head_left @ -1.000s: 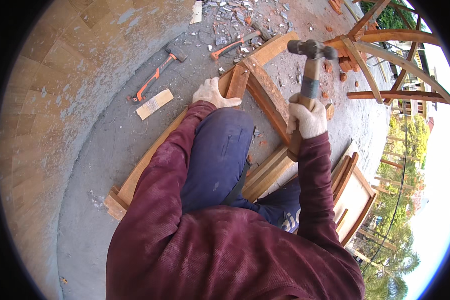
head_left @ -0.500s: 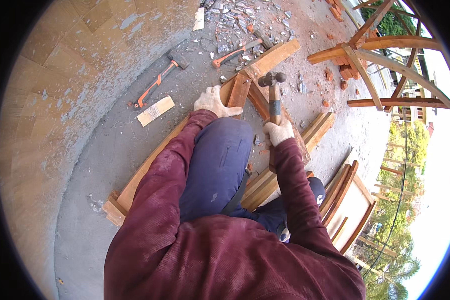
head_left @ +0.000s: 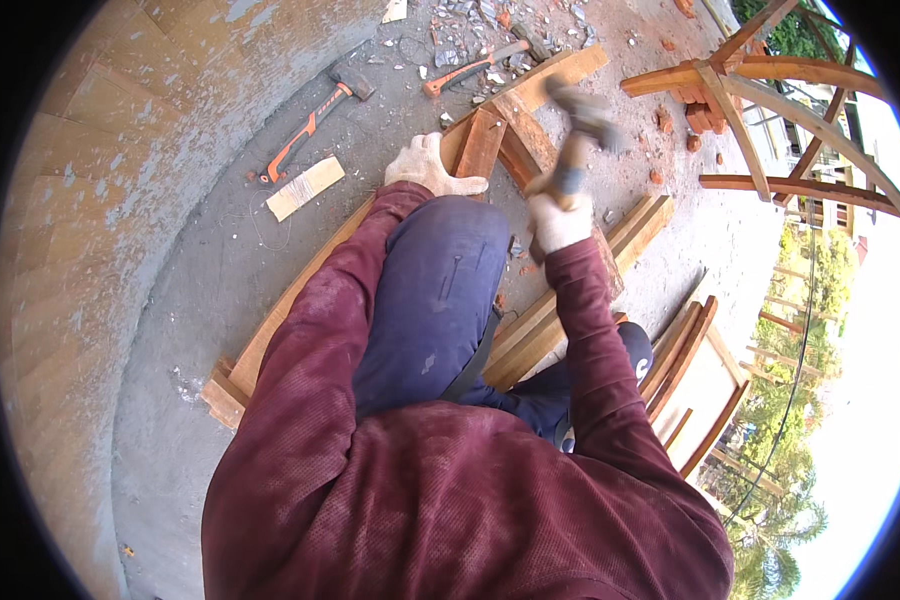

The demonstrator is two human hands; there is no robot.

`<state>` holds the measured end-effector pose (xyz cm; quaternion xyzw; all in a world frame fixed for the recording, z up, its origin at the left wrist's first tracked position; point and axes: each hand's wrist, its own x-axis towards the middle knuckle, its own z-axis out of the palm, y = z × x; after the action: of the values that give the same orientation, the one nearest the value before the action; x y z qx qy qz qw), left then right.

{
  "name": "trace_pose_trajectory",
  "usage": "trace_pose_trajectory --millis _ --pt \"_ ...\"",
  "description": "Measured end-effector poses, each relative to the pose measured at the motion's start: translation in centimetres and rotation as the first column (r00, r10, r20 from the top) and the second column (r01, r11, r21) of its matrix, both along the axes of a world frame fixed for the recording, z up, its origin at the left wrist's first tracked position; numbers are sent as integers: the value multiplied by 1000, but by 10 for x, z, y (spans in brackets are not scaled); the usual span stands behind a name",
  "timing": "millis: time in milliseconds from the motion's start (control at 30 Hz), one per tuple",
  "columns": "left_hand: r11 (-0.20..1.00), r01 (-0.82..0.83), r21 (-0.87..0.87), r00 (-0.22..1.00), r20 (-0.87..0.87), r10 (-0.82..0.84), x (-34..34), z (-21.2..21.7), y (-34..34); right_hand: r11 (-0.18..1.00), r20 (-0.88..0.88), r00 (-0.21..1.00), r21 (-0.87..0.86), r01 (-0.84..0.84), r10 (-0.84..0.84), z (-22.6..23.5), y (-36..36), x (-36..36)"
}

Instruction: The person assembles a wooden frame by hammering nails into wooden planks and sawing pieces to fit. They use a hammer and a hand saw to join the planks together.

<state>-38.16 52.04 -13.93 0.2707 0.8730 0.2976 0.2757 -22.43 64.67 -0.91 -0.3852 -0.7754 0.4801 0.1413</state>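
Observation:
My right hand (head_left: 558,220), in a pale work glove, is closed round the handle of a hammer (head_left: 570,180). The hammer's head is raised above the joined timbers and smeared by motion. My left hand (head_left: 425,167), also gloved, grips a long wooden plank (head_left: 295,322), with its fingers bent over the far edge. Its thumb stretches across a short brown wood block (head_left: 481,140) that lies over the plank. Right of that block, another board (head_left: 526,128) meets the plank at an angle.
Two orange-handled hammers (head_left: 307,135) (head_left: 478,70) lie on the concrete beyond the plank, near a small wood offcut (head_left: 306,188). Rubble (head_left: 460,38) litters the far ground. A curved wall (head_left: 120,170) stands left. More timbers (head_left: 642,235) lie right, below a wooden frame (head_left: 740,110).
My right hand has lifted the hammer up and to the right, tilting its head. The left hand keeps its place on the plank. The view has shifted slightly.

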Motion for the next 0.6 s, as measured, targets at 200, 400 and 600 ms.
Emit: trace_pose_trajectory --millis 200,400,600 --pt "999 -8 -41 1000 -3 8 11 -4 -8 991 82 996 -132 -19 30 20 11 40" --pt "1000 -6 -4 999 -54 6 2 -7 3 919 -852 356 313 -239 383 195 23 -48" --pt "1000 10 -28 999 -49 -11 -1 -5 0 925 149 967 293 -241 204 -15 27 17"
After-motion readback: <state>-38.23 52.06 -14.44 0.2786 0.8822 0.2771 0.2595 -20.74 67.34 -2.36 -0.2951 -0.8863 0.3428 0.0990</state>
